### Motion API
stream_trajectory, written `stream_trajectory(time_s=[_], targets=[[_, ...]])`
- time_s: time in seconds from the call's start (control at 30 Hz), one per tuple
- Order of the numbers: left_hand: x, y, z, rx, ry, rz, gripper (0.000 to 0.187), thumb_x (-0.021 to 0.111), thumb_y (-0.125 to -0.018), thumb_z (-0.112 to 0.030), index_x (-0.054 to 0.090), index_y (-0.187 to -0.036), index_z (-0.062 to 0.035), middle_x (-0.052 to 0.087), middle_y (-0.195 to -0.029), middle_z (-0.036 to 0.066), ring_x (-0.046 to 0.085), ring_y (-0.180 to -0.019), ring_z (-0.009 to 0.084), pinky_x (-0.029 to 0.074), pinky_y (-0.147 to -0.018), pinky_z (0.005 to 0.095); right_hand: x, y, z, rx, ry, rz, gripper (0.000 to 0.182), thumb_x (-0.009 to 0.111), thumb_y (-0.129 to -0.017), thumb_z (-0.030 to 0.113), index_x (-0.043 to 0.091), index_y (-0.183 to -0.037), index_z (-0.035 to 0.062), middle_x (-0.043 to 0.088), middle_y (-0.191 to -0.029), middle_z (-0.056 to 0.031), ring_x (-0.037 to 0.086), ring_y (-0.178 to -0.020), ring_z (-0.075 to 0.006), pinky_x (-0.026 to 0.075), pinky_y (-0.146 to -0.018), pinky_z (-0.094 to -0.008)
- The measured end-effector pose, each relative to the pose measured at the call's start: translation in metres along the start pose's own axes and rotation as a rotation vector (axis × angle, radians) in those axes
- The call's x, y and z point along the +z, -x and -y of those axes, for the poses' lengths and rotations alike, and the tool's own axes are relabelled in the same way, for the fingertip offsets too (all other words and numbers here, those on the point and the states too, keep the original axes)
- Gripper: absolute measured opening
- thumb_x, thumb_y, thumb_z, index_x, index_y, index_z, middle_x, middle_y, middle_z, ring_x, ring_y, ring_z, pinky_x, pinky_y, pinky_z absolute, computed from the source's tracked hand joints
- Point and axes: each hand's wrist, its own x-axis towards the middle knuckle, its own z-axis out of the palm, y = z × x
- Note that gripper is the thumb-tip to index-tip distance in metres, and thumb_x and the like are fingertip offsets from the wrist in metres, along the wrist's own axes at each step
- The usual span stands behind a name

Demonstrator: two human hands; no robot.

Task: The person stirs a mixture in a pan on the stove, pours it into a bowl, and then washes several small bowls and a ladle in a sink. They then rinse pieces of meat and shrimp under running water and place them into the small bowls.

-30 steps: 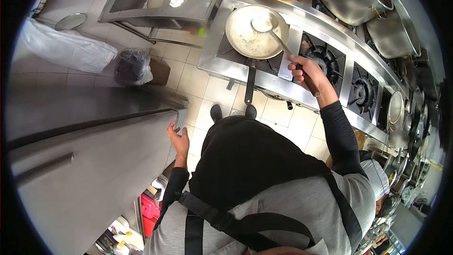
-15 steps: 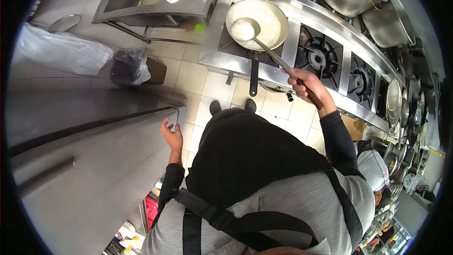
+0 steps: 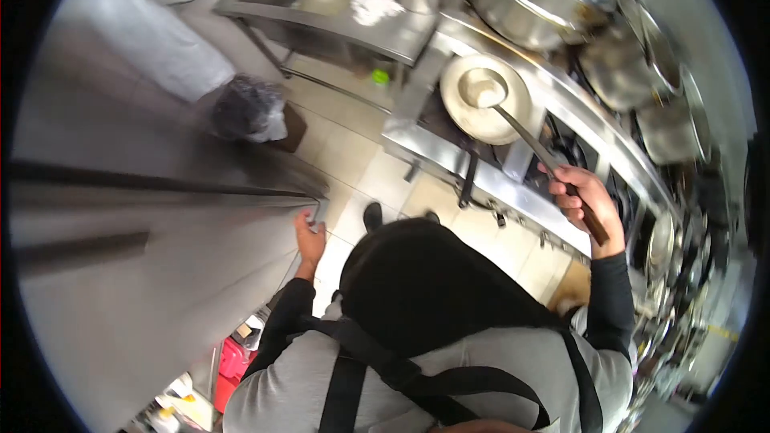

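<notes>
My right hand (image 3: pixel 584 196) is wrapped round the dark handle of a ladle (image 3: pixel 529 140). The ladle's bowl, with something white in it, hangs over a wide pan (image 3: pixel 501 127). This pan sits on the stove (image 3: pixel 417 140), its black handle pointing toward me. Beside the edge of a large steel door (image 3: pixel 184 273) at the left, my left hand (image 3: pixel 310 242) hangs with its fingers apart and slightly curled, holding nothing. The view is blurred by motion.
Large metal pots (image 3: pixel 537 0) line the back of the stove. A steel sink (image 3: pixel 321 28) with a crumpled white cloth (image 3: pixel 374 6) is at upper left. A bin (image 3: pixel 249 108) with a plastic bag stands on the floor. Pans (image 3: pixel 662 240) crowd the right side.
The whole view has turned, so stove and sink appear further right. The ladle's bowl looks higher and nearer the pan's middle. My left hand remains free beside the steel door.
</notes>
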Motion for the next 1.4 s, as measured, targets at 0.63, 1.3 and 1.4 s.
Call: stream_trajectory(time_s=[0.63, 1.3, 1.4], targets=[[-0.020, 0.042, 0.024, -0.122, 0.025, -0.106, 0.054, 0.074, -0.079, -0.006, 0.051, -0.128, -0.0063, 0.051, -0.121, 0.016, 0.060, -0.094, 0.0270, 0.052, -0.082, 0.0384, 0.255, -0.249, 0.184, -0.768, 0.537, 0.203, 0.027, 0.051, -0.102, 0.029, 0.050, -0.110, 0.0033, 0.046, -0.068, -0.0005, 0.044, -0.049, -0.0101, 0.036, -0.039, -0.0278], [0.017, -0.022, 0.110, -0.284, 0.074, 0.259, 0.037, 0.074, -0.081, -0.015, 0.059, -0.110, 0.0006, 0.060, -0.103, 0.010, 0.056, -0.097, 0.0213, 0.044, -0.089, 0.0329, -0.083, -0.120, -0.155, -0.673, 1.026, -0.710, 0.039, 0.066, -0.090, 0.015, 0.056, -0.124, -0.0006, 0.066, -0.091, -0.0280, 0.064, -0.088, -0.0480, 0.052, -0.076, -0.0499], [0.036, -0.020, 0.041, -0.201, 0.076, 0.237, 0.036, 0.073, -0.084, -0.015, 0.058, -0.113, 0.0004, 0.060, -0.108, 0.010, 0.055, -0.102, 0.0214, 0.043, -0.093, 0.0328, -0.080, -0.154, -0.178, -0.630, 0.856, -0.574, 0.031, 0.062, -0.095, 0.020, 0.057, -0.118, -0.0009, 0.067, -0.080, -0.0192, 0.066, -0.065, -0.0361, 0.054, -0.062, -0.0424]])
